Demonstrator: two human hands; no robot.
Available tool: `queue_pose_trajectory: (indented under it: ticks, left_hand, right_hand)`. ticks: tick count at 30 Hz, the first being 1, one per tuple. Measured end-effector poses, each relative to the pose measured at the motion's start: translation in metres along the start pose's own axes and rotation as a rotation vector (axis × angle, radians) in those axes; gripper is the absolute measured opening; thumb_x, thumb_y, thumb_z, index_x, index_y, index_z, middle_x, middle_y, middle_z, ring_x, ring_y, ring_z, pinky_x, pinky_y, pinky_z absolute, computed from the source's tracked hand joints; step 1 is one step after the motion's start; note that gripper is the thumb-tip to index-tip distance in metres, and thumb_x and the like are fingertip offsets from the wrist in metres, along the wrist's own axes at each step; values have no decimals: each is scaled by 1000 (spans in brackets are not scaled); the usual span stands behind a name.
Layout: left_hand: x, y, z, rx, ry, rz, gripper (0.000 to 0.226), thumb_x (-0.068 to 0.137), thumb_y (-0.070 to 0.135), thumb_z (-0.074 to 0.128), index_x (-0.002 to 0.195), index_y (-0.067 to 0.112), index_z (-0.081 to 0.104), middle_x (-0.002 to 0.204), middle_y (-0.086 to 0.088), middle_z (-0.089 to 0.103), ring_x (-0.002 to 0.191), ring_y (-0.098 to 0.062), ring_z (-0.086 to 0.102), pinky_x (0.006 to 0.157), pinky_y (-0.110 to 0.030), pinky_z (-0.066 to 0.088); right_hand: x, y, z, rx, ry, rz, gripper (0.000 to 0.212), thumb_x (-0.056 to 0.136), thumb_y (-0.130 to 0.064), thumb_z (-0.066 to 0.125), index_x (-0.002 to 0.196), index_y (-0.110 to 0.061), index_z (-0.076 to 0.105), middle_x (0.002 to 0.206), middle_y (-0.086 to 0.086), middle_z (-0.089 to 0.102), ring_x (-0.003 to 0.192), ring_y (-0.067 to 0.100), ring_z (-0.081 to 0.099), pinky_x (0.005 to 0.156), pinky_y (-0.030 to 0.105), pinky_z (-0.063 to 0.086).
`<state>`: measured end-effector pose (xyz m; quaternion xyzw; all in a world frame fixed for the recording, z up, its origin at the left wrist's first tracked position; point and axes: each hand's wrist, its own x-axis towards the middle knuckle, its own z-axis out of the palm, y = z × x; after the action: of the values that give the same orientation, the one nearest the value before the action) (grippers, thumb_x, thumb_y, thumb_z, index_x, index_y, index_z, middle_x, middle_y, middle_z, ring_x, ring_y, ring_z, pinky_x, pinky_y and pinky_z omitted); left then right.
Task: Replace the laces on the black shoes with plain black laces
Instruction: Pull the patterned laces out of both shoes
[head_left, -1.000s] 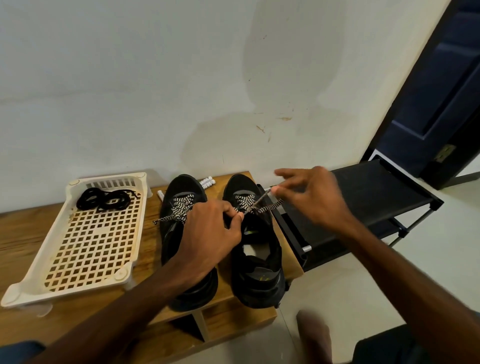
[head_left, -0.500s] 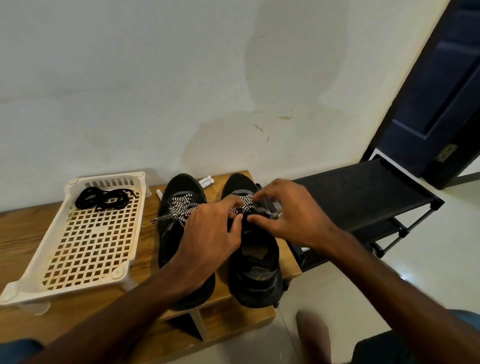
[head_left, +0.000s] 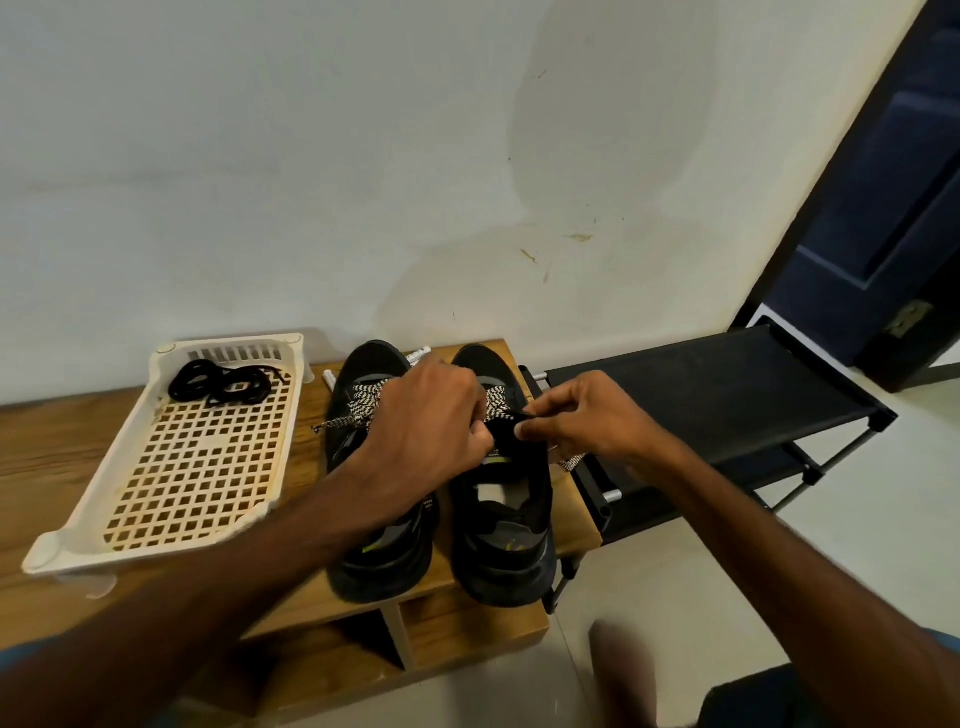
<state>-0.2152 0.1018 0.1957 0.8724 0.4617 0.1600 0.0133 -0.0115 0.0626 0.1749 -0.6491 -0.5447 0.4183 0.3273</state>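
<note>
Two black shoes stand side by side on a wooden bench (head_left: 62, 457), toes toward the wall. The left shoe (head_left: 374, 561) and the right shoe (head_left: 504, 551) both carry black-and-white patterned laces (head_left: 363, 405). My left hand (head_left: 431, 431) lies over the right shoe's tongue, fingers curled on its lacing. My right hand (head_left: 587, 421) pinches the patterned lace at the right shoe's eyelets; a loose lace end (head_left: 571, 460) hangs below it. Plain black laces (head_left: 223, 384) lie coiled in a cream plastic basket (head_left: 104, 499).
The basket sits on the bench left of the shoes. A black fabric shoe rack (head_left: 717, 395) stands right of the bench. Small white tubes (head_left: 418, 354) lie behind the shoes by the wall. A dark door (head_left: 893, 208) is at the far right.
My right hand came down from a raised pull toward the right shoe and now pinches the lace at the eyelets. My left hand shifted slightly up over the tongue.
</note>
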Motion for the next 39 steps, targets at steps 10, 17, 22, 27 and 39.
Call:
queue_pose_trajectory:
  ticks: [10, 17, 22, 27, 39]
  left_hand:
    - [13, 15, 22, 189, 152, 222, 24, 88, 43, 74, 99, 22, 68, 101, 1, 67, 103, -19, 61, 64, -28, 34]
    - [7, 8, 27, 169, 170, 266, 20, 92, 38, 71, 104, 23, 77, 102, 2, 69, 106, -17, 57, 62, -26, 36]
    - [2, 8, 29, 85, 198, 236, 10, 86, 27, 78, 88, 17, 80, 87, 0, 68, 94, -19, 60, 57, -26, 37]
    - [3, 4, 33, -56, 223, 209, 11, 85, 30, 78, 90, 21, 80, 89, 3, 69, 96, -19, 58, 59, -29, 44]
    - [6, -29, 23, -536, 221, -244, 7, 82, 32, 79, 83, 26, 78, 77, 15, 73, 79, -3, 67, 83, -38, 58]
  right_hand:
    - [-2, 0, -2, 82, -52, 29, 15, 87, -9, 78, 101, -5, 78, 94, 7, 80, 89, 21, 78, 78, 33, 63]
    - [6, 1, 2, -16, -6, 11, 16, 87, -11, 79, 101, -5, 78, 92, 6, 79, 83, 19, 78, 76, 37, 65]
    - [14, 2, 2, -31, -49, 26, 13, 91, -14, 75, 99, -4, 77, 94, 12, 78, 86, 24, 78, 77, 40, 65]
    - [10, 7, 5, -39, -40, -50, 13, 92, -16, 73, 96, -3, 75, 92, 8, 78, 86, 22, 77, 73, 34, 64]
    - [4, 13, 7, -56, 79, -49, 7, 86, -14, 79, 93, -12, 78, 87, 3, 78, 82, 17, 76, 70, 29, 63]
